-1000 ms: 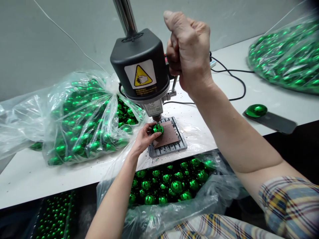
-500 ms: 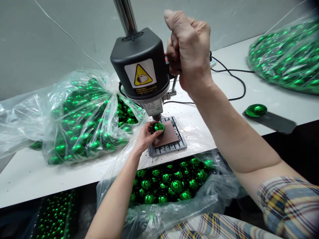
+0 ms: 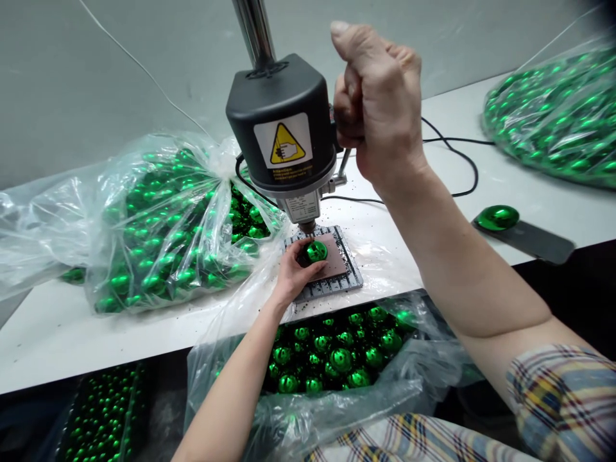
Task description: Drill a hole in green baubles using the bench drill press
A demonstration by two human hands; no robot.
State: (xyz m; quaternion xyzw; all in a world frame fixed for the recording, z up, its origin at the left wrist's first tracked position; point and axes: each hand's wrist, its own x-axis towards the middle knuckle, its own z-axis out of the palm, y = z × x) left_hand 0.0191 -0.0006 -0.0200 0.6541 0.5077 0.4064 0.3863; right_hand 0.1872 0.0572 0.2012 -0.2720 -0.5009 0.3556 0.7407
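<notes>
My left hand (image 3: 294,273) pinches a shiny green ball (image 3: 317,251) and holds it on a brown pad (image 3: 335,261) on the ribbed grey base plate (image 3: 347,282). The ball sits right under the bit of a small black bench drill (image 3: 282,138). My right hand (image 3: 380,106) is a closed fist round the drill's feed lever, whose metal stem (image 3: 342,164) shows just below the fist, to the right of the drill head.
A clear bag of green balls (image 3: 158,218) lies left of the drill on the white table (image 3: 120,333). Another open bag (image 3: 337,359) hangs below the table edge. A third bag (image 3: 558,115) lies far right. A phone with a green half-shell (image 3: 496,218) lies right. A black cable (image 3: 462,160) runs behind.
The view has shifted slightly, so everything sits a little further right. The ball and my left hand stay under the bit, and my right fist stays on the lever.
</notes>
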